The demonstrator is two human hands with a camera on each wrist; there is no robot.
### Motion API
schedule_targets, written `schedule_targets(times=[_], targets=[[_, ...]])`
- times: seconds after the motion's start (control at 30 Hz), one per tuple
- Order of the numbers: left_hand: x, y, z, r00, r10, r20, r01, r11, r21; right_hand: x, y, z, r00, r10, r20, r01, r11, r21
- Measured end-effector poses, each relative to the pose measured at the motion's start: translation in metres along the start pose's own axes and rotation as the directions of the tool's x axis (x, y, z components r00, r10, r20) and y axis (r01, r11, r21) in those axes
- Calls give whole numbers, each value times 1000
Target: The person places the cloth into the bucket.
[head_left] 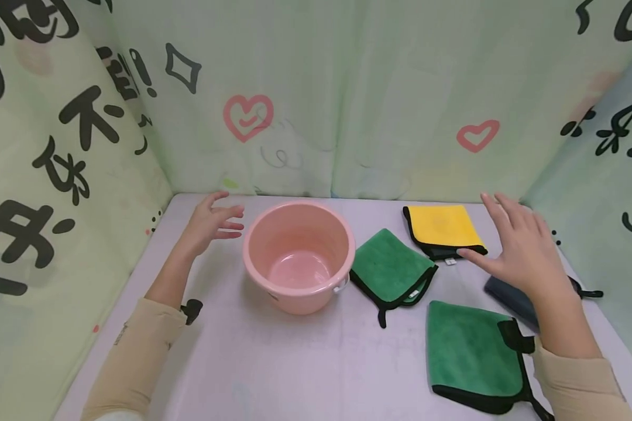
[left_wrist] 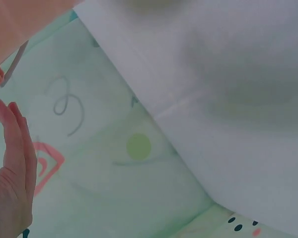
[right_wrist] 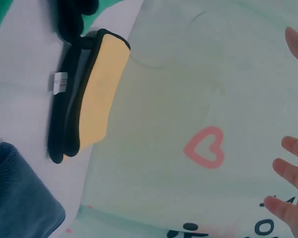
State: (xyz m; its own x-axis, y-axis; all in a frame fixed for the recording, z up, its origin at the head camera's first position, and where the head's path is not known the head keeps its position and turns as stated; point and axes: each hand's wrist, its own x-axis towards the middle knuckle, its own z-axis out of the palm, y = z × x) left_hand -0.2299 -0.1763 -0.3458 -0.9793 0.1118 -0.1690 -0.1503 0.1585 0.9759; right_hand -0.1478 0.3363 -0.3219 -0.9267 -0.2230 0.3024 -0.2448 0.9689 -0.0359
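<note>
A pink plastic bucket [head_left: 298, 255] stands empty on the pale table [head_left: 274, 362]. My left hand [head_left: 214, 222] hovers open just left of the bucket, fingers spread, holding nothing. My right hand [head_left: 516, 245] hovers open over the right side, fingers straight, beside a folded yellow cloth [head_left: 442, 228] with black trim. The yellow cloth [right_wrist: 92, 94] also shows in the right wrist view. A folded green cloth [head_left: 392, 266] lies right of the bucket, and a second green cloth [head_left: 471, 351] lies nearer me. A dark grey cloth [head_left: 511, 295] sits partly hidden under my right wrist.
Pale green curtain walls [head_left: 316, 99] with hearts and black characters close in the table at the back, left and right. The dark grey cloth [right_wrist: 17, 198] lies near the right wall. In the left wrist view only curtain [left_wrist: 114, 163] and table show.
</note>
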Motion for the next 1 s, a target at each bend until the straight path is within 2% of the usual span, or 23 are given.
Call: schedule_targets(times=[0.17, 0.3, 0.57, 0.73, 1.0], targets=[[-3, -4, -1, 997, -40, 65, 40, 999, -1, -26, -3, 10, 1000, 4, 4, -4, 1000, -21], [-4, -8, 1, 993, -67, 93, 69, 997, -24, -45, -5, 18, 1000, 12, 20, -11, 999, -31], [-10, -12, 3, 988, -66, 139, 70, 997, -29, -82, -9, 34, 995, 51, 89, -51, 999, -2], [-14, -12, 4, 986, -68, 152, 75, 996, -41, -102, -10, 44, 992, 66, 106, -68, 998, 10], [-17, -14, 3, 984, -64, 164, 74, 996, -55, -125, -15, 57, 987, 84, 141, -84, 996, -4]])
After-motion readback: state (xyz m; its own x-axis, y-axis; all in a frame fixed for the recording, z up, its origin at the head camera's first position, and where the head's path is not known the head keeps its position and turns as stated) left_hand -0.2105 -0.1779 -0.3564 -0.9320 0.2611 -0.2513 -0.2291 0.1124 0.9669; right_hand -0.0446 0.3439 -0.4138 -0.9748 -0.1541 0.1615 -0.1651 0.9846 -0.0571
